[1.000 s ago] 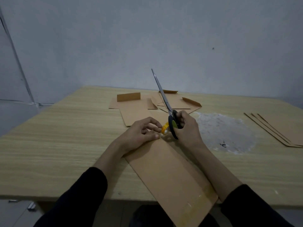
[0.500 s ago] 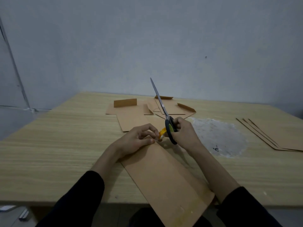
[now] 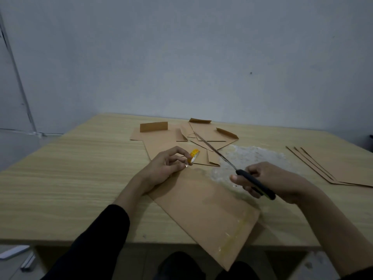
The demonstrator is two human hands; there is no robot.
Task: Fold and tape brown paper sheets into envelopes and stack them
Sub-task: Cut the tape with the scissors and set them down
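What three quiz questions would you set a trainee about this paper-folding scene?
1. True or false: the right hand grips the scissors.
2. What does the left hand pinch? A) yellow tape roll B) pen C) glue stick
3. Fill in: the envelope stack lies toward the ____ edge of the table.
Key: 1 true; 2 A; 3 right.
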